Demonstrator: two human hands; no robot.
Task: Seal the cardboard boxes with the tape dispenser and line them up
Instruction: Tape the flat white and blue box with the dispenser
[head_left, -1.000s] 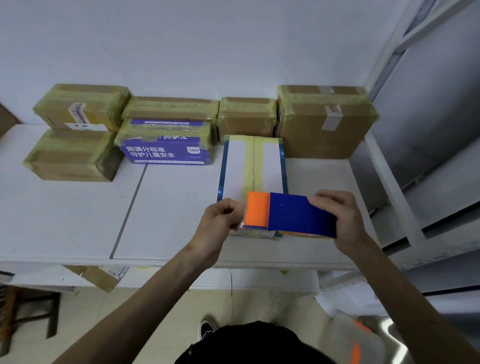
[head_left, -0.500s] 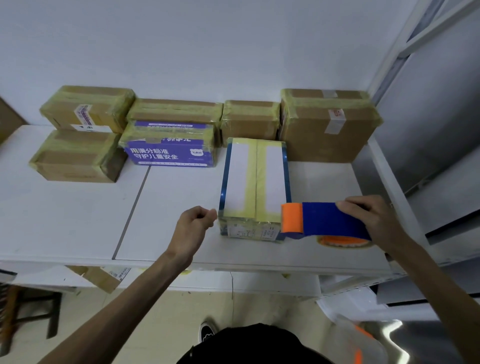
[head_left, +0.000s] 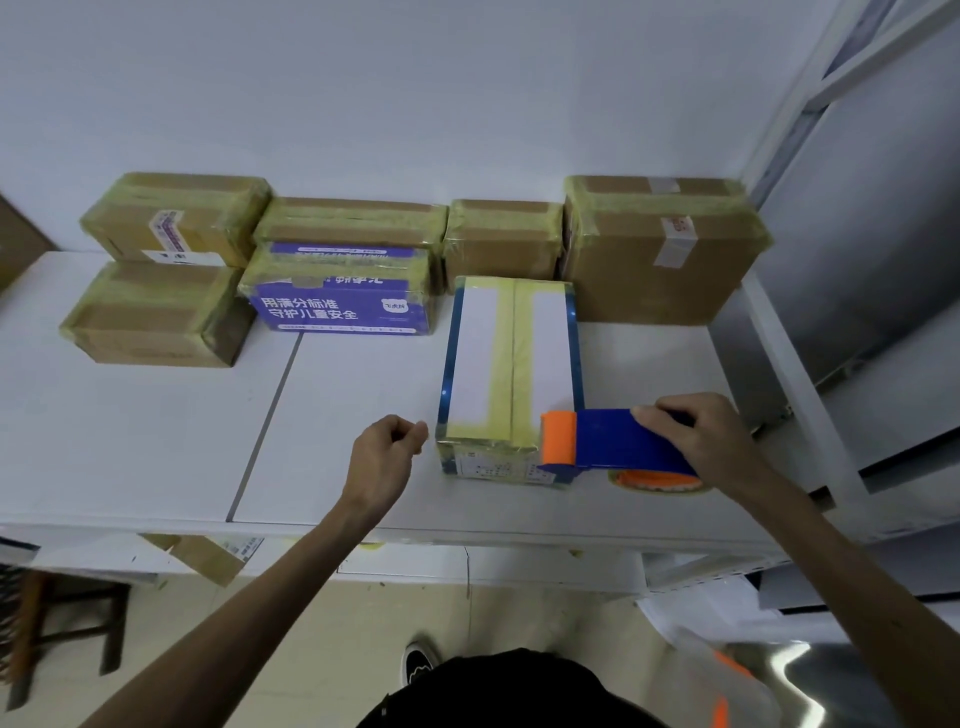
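Table (head_left: 156, 441): under both hands.
Taped boxes (head_left: 660, 254): six, well beyond both hands and against the wall. They appear sealed and roughly lined up in two rows.
White box (head_left: 511, 364): between the hands. Yellow tape runs along its top seam, so it looks sealed, but it is not yet in line with the others.
Tape dispenser (head_left: 613, 439): in the right hand, with its orange end at the box's near right corner.
Right hand (head_left: 696, 436): grips the dispenser's blue body.
Left hand (head_left: 382, 457): fingers curled in and holding nothing, just beside the box's near left corner.
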